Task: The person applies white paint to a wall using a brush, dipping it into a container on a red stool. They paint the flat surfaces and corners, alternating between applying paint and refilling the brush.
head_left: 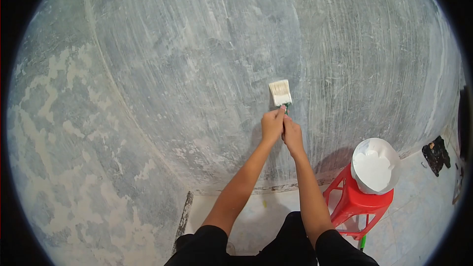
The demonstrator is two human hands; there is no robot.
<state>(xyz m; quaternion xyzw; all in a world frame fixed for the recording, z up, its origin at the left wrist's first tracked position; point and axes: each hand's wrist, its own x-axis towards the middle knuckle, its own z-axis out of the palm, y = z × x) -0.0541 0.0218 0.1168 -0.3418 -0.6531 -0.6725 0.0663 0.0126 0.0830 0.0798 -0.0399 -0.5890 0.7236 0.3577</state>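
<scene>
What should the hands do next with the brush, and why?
Probably a gentle brush stroke along the wall. The left hand and right hand already hold the brush, its whitish bristles point up in front of the wall, and the grey there looks only thinly streaked with white.

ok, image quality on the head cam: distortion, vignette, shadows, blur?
Head view: strong fisheye, black vignette at the edges, the wall bowing outward; soft shadows on it below the hands and beside the red stool; white contents of the bowl nearly blown out, little texture; brush reasonably sharp, no obvious motion blur.
</scene>
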